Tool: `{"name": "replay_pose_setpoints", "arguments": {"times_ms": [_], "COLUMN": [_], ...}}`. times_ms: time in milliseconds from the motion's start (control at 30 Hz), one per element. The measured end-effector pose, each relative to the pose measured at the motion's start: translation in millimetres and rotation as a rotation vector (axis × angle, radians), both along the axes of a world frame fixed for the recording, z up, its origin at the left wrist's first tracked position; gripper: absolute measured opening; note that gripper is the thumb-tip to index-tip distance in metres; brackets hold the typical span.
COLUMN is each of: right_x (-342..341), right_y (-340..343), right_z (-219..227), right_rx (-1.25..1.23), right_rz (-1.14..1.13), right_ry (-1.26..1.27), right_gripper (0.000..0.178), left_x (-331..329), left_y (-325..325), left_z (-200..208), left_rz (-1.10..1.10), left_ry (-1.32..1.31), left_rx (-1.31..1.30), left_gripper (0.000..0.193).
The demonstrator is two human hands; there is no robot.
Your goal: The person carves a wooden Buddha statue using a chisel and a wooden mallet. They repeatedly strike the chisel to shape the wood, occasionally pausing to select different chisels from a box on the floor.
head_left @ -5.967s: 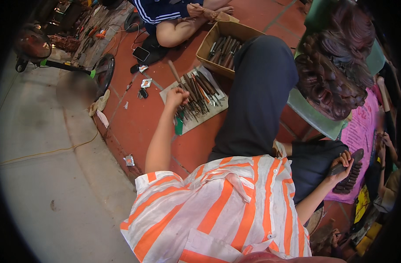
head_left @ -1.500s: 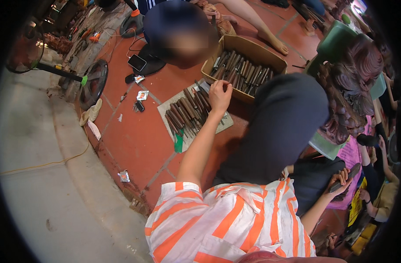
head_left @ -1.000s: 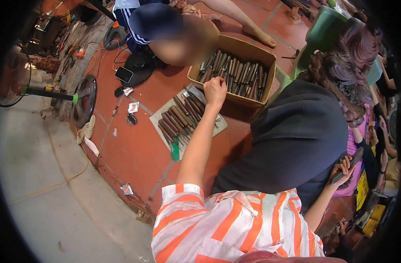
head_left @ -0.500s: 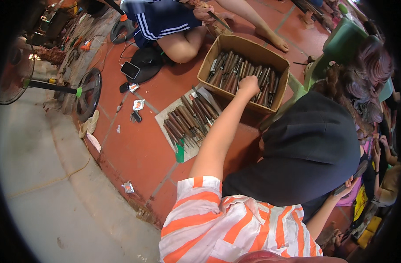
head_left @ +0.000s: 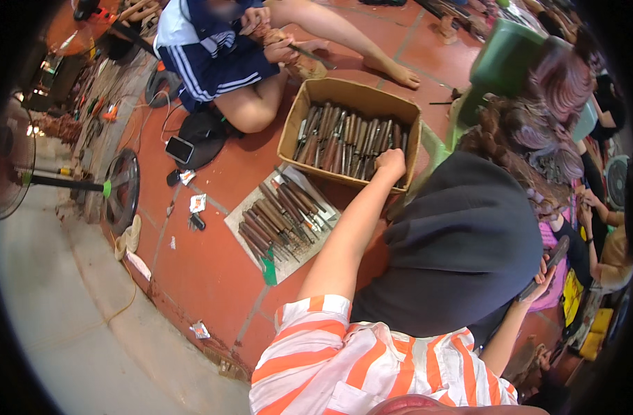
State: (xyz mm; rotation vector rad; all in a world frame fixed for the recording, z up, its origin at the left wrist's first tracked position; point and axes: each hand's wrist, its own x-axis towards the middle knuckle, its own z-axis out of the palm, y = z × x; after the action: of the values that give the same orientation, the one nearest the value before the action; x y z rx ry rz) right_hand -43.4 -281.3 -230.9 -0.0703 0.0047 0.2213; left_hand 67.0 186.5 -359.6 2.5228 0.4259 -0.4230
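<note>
A cardboard box (head_left: pixel 309 164) holds several carving chisels (head_left: pixel 347 138) with brown wooden handles, packed close together. My left hand (head_left: pixel 391 163) reaches in at the box's near right corner, fingers curled down among the handles. What they grip is hidden beneath the hand. Off to the right, my right hand (head_left: pixel 540 283) is closed around a long dark object (head_left: pixel 556 257) whose kind I cannot make out. More wooden-handled chisels (head_left: pixel 269 220) lie side by side on a pale sheet (head_left: pixel 288 266) to the left of my left forearm.
Dark cloth (head_left: pixel 462 242) bulges up between my arms. A carved wooden piece (head_left: pixel 531 138) and a green chair (head_left: pixel 507 59) stand right of the box. Beyond it, a co-worker (head_left: pixel 240 90) sits holding wood and a tool. A phone (head_left: pixel 179 149) and fan (head_left: pixel 122 190) are left.
The whole view has shifted, with the box now further left in it. Within the box, my left hand has moved right and nearer, toward the corner. My right hand keeps its dark object.
</note>
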Motion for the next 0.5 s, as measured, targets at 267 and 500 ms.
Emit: {"name": "replay_pose_setpoints", "arguments": {"times_ms": [267,500], "right_x": [-18,-15], "right_y": [7,6], "right_z": [8,2], "right_rx": [0.024,0.1], "right_rz": [-0.118,-0.105], "right_ry": [0.032,0.068], "right_gripper": [0.034,0.031], "left_x": [5,-22], "left_y": [-8,25], "left_z": [-12,7], "left_rz": [-0.139,0.027], "left_ry": [0.141,0.076], "left_rx": [-0.117,-0.661], "left_gripper": [0.035,0.018]}}
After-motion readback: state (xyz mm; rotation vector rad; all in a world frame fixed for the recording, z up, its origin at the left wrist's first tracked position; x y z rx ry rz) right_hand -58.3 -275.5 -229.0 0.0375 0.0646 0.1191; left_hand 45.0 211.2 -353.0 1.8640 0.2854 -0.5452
